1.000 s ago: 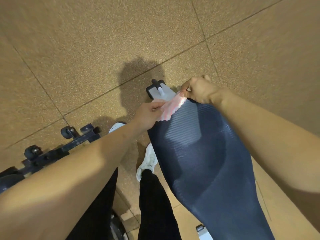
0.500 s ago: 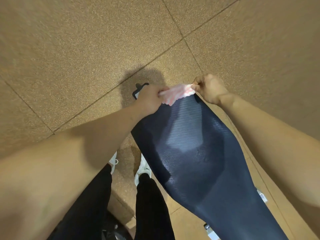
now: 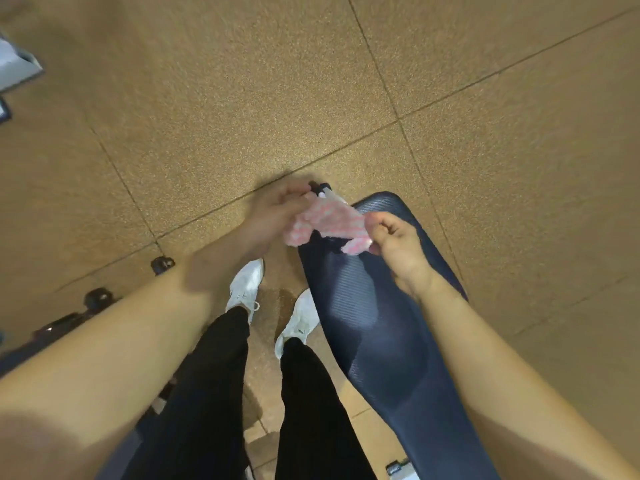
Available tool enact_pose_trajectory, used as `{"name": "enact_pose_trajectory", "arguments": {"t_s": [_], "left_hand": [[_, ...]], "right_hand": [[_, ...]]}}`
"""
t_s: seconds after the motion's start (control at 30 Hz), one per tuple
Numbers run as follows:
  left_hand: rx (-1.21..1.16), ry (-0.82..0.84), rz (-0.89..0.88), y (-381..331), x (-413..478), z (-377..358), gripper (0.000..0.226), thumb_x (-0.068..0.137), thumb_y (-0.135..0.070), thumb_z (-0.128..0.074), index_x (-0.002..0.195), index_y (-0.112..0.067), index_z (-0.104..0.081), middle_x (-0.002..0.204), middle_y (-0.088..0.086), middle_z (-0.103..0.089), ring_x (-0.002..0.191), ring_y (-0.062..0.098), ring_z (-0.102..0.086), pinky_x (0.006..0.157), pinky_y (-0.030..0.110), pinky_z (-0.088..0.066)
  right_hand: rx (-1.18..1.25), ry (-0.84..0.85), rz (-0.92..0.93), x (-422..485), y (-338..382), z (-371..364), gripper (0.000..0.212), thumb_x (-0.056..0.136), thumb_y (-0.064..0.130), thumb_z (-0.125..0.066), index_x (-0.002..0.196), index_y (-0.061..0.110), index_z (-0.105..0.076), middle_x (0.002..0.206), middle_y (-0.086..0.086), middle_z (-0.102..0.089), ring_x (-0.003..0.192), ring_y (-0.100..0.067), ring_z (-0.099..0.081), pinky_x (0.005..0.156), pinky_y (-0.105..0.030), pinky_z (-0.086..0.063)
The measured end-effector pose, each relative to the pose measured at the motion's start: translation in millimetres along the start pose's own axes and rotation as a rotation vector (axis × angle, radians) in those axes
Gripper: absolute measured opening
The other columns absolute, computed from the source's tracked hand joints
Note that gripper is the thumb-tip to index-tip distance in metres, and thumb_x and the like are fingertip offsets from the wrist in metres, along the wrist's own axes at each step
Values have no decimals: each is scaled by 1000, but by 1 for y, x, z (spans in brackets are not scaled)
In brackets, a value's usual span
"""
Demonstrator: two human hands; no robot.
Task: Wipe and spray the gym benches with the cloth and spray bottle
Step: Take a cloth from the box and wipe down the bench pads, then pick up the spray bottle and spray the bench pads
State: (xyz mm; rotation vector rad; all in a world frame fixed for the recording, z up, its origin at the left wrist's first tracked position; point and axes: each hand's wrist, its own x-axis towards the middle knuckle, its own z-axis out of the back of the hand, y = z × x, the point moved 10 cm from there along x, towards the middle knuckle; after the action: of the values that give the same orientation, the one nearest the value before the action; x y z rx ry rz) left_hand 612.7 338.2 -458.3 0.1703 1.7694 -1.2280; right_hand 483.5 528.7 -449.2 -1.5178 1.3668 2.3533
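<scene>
I'm seeing 2 bare forearms, no sleeves | left hand [image 3: 273, 216], right hand [image 3: 398, 244] wearing nothing | black trousers [image 3: 214, 393] | 2 white laced sneakers [image 3: 246, 282]

Floor [image 3: 242, 98]: tan speckled rubber tiles, dark seams crossing at angles; two white shoes [image 3: 246, 282] stand on it side by side, just left of the counter. Counter [image 3: 381, 341]: long, dark navy ribbed pad running from lower right up toward centre, rounded at its far end, with a pale sheen along the middle; nothing is seen to lie flat on it. At left, black equipment with round knobs [image 3: 162, 265] sits on the floor, blurred, and a grey-white object [image 3: 17, 67] shows at the upper left edge.
</scene>
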Motion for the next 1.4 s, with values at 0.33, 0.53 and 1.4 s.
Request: {"name": "enact_pose_trajectory", "arguments": {"t_s": [0.33, 0.53, 1.4], "left_hand": [[-256, -145, 18, 25, -181, 100, 43, 93, 4, -64, 128, -20, -67, 127, 8, -67, 112, 25, -68, 91, 37, -58], [-299, -387, 12, 36, -261, 172, 25, 90, -17, -74, 105, -37, -76, 115, -5, -74, 111, 19, -70, 98, 40, -57], [-965, -1243, 338, 232, -429, 357, 6, 90, -34, -73, 96, -34, -72, 95, -18, -72, 85, 1, -71, 74, 18, -57]], "right_hand": [[-230, 459, 80, -128, 66, -177, 36, 84, -3, -78, 112, 19, -68, 90, -5, -64, 82, -9, -64, 76, -19, -56], [-567, 566, 224, -169, 94, -266, 17, 89, -1, -72, 95, 15, -73, 88, -19, -66, 76, -13, -54, 72, -27, -46], [-1339, 1091, 19, -217, 118, -592, 18, 93, 15, -66, 107, 15, -77, 109, -2, -75, 104, -17, -69, 84, -21, -55]]}}
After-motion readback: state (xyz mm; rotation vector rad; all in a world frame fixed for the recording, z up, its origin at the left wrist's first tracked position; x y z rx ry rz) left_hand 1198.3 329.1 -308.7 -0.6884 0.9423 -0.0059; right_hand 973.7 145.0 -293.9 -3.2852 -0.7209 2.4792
